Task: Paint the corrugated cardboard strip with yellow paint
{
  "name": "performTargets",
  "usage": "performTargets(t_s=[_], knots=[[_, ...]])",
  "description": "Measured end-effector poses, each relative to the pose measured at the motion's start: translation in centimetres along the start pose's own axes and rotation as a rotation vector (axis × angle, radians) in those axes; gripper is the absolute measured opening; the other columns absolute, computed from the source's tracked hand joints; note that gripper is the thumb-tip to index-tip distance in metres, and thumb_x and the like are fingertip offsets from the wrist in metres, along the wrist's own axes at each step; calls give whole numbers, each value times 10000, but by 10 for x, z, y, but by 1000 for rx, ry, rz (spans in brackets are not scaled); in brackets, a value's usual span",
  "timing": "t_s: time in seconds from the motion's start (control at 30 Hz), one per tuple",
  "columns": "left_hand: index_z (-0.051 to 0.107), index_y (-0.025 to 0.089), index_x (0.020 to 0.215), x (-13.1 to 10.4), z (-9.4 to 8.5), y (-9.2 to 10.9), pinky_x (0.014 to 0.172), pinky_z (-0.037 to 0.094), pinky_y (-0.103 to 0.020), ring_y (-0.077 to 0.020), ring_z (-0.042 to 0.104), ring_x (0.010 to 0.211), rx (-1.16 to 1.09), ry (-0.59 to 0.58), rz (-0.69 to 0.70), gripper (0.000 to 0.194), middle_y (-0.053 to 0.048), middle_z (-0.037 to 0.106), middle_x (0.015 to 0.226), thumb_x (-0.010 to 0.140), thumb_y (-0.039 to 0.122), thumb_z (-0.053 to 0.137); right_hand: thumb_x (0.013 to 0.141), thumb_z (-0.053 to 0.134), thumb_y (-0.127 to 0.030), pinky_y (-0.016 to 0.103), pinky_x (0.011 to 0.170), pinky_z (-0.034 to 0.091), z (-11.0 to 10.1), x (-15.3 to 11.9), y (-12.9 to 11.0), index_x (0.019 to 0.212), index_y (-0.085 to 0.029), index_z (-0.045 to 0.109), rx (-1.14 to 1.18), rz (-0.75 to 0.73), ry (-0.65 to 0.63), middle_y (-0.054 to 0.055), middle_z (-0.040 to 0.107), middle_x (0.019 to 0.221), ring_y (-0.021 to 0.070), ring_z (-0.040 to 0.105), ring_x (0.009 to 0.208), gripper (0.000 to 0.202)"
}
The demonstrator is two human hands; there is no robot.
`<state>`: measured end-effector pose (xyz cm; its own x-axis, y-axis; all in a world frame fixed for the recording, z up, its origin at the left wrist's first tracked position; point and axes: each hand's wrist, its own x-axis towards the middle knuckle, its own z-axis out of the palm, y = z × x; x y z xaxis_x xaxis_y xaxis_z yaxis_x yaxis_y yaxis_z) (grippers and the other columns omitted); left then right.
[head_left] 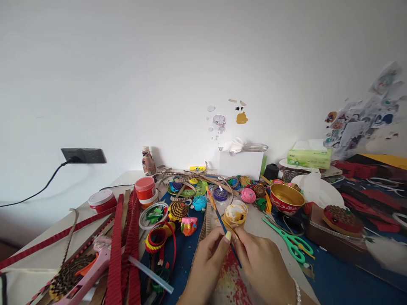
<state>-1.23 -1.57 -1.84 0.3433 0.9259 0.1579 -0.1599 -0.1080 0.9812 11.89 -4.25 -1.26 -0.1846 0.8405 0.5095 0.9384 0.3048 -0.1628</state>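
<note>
Pinching the paintbrush (217, 213) in left hand (208, 255) fingertips at the near side of the open pot (242, 221), slanting bristles-first past its left, with right hand (262, 256) nearer the pot, grip too hidden to tell.

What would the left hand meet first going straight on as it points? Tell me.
Past the paintbrush at its fingertips, the left hand would probably meet the right hand first, though depth is hard to judge where they crowd together.
</note>
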Motion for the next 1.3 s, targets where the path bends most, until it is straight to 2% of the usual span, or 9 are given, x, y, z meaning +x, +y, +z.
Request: performTargets(t_s=[0.13,0.6,1.3], knots=[[636,161,702,1,0,-2,695,387,-246,-169,492,731,-3,15,-12,307,3,577,683,799,445,571,880,361,-156,282,427,251,1,-1,-2,794,-193,617,-29,-15,27,9,668,547,173,623,439,272],[611,163,700,0,-1,-4,680,382,-246,-164,467,711,-19,11,-17,306,5,535,677,795,450,570,878,345,-137,292,433,312,8,-3,-1,904,-162,635,-41,-45,59,22,701,611,195,652,479,292],[609,167,687,0,-3,-7,664,379,-248,-172,479,702,73,2,-9,333,-2,546,669,809,468,537,883,356,-155,290,420,278,7,-3,-1,797,-192,613,-20,-18,28,11,670,552,195,636,445,274]])
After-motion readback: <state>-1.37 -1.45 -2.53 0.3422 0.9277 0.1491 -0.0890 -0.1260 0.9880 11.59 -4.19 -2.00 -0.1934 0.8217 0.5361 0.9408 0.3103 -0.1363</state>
